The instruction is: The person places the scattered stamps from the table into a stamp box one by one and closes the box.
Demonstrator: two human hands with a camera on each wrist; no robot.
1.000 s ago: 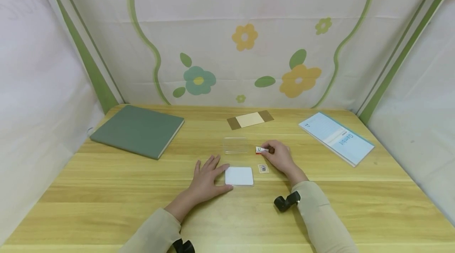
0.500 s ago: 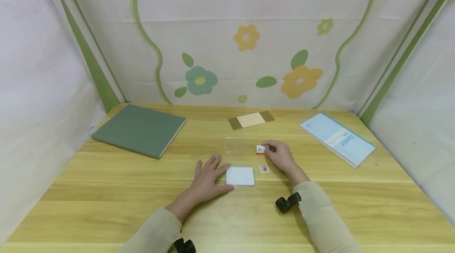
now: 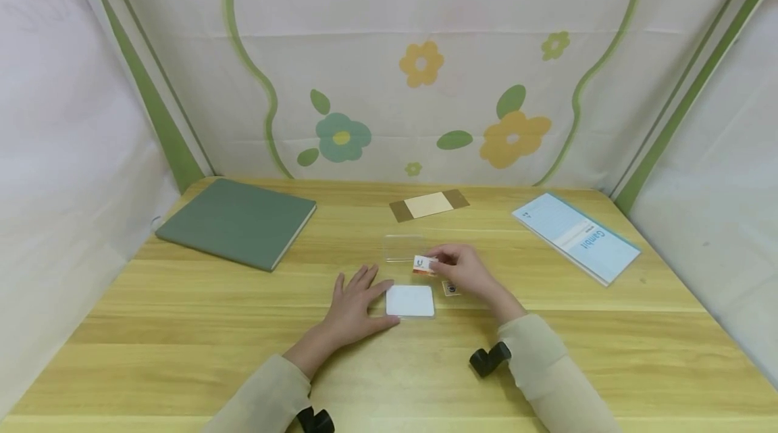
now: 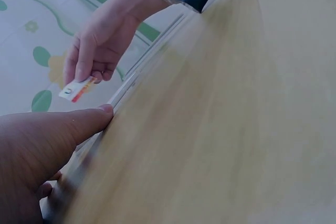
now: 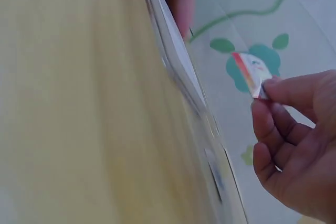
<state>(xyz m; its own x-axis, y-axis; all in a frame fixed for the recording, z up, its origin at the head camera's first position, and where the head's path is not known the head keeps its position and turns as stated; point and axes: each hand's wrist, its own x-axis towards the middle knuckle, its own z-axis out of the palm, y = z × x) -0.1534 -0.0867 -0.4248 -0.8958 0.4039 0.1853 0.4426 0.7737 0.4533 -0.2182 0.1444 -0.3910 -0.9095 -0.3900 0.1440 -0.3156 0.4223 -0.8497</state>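
Observation:
My right hand (image 3: 464,271) pinches a small white sticker-like piece with a red-orange band (image 3: 423,265) between thumb and fingers, held above the table. The right wrist view shows this small piece (image 5: 252,74) at the fingertips, slightly bent. A white rounded card in a clear case (image 3: 410,301) lies flat on the table. Against its left side rests my left hand (image 3: 352,311), fingers spread, with thumb and index finger at its corners. A small square stamp-like piece (image 3: 450,289) lies right of the card, partly covered by my right hand. Behind the card sits a clear plastic piece (image 3: 402,248).
A dark green notebook (image 3: 237,223) lies at the back left of the wooden table (image 3: 152,338). A brown and cream paper strip (image 3: 429,205) is at the back middle. On the right lies a light blue notepad (image 3: 577,237) marked "Gambit". A printed curtain (image 3: 377,14) stands behind.
My right hand has lifted the small white-and-red piece off the table and moved it left, toward the card. My left hand has stayed in place.

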